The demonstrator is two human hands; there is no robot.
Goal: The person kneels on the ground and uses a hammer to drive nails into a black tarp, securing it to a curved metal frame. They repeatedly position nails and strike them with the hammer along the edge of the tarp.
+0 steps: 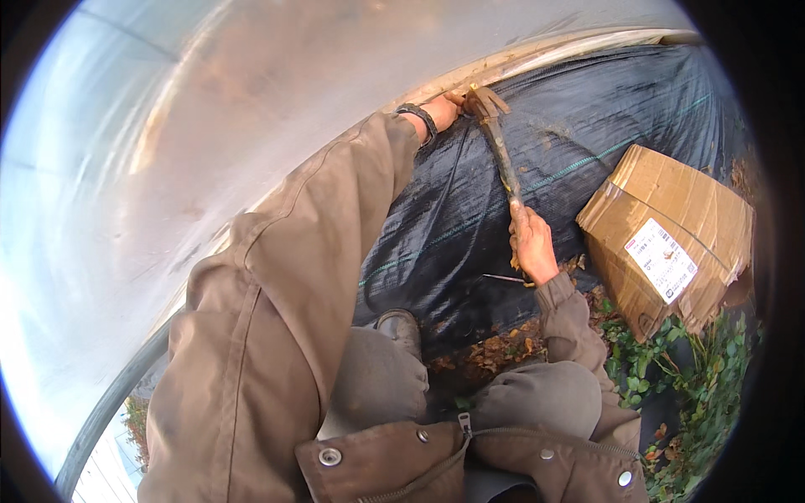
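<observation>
My right hand (533, 242) grips the handle of a worn claw hammer (500, 141) near its lower end. The hammer's rusty head lies against the long wooden board (522, 61) at the top, close beside the fingers of my left hand (442, 110). That hand, with a dark band at its wrist, is pinched at the board's edge; whether it holds something small is hidden. Translucent plastic sheeting (264, 94) rises above and left of the board. Black woven ground fabric (434, 220) with green stitched lines hangs below it.
A battered cardboard box (673, 220) bearing a printed label stands at the right. Green leafy plants (692, 383) and brown dry leaves (503, 349) lie beneath and beside it. A thin pale stick (503, 277) lies near my right wrist. A curved grey pipe (110, 402) runs at lower left.
</observation>
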